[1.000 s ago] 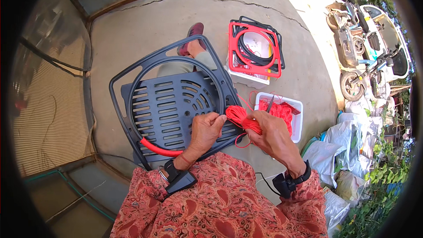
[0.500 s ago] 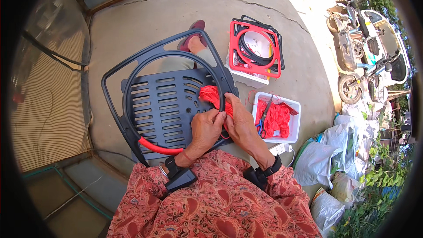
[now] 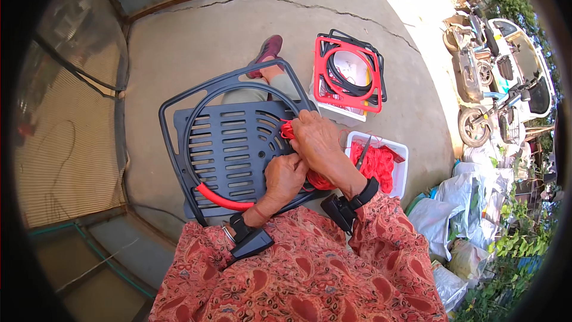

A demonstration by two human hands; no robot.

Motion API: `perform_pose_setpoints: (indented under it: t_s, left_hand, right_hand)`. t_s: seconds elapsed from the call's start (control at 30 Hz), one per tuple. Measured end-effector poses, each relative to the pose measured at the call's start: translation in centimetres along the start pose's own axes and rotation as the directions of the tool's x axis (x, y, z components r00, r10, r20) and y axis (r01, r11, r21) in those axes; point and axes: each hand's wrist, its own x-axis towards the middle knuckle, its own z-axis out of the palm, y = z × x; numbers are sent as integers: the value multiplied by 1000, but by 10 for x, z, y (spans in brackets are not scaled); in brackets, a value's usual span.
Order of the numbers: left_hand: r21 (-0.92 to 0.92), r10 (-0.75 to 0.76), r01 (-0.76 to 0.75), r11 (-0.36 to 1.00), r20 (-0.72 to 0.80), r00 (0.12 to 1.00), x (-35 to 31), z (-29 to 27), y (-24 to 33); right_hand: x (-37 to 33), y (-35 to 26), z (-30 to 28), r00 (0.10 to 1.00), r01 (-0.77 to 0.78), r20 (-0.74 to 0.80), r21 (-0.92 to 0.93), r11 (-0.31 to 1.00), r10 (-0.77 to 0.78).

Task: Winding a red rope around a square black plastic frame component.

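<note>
A dark grey plastic frame with a round ring (image 3: 189, 137) lies tilted over a slotted grey plastic seat or stool top (image 3: 232, 120) in front of me. Red cord covers a short stretch of the ring, the red wrapping (image 3: 223, 200), at its near left. My right hand (image 3: 322, 142) is closed over the ring's right side, gripping a bundle of red cord (image 3: 288, 130); more cord hangs below the palm. Just left of it, my left hand (image 3: 285, 176) is closed near the ring, fingertips pinched together. What it pinches is hidden.
To the right stands a white tray (image 3: 400, 182) of red cord skeins (image 3: 381, 167) with scissors (image 3: 363, 152). Beyond it, a white box (image 3: 339, 112) bears a red frame (image 3: 348, 42) and black ones. White sacks (image 3: 438, 217) lie at the right. My shoe (image 3: 267, 53) shows past the seat.
My right hand has turned over and moved up the ring, now covering much of the cord bundle. My left hand has come slightly lower and to the right. The view has shifted a little.
</note>
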Motion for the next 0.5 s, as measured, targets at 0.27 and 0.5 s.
perform_pose_setpoints:
  t_s: [0.27, 0.5]
  left_hand:
    - [-59, 13, -14, 998, -16, 1000, -1, 4, -12]
    - [6, -4, 4, 1000, 2, 1000, -2, -2, -6]
  right_hand:
    - [19, -9, 1, 991, -15, 109, 666, 745, -77]
    - [18, -10, 24, 982, 151, -158, 364, 919, -99]
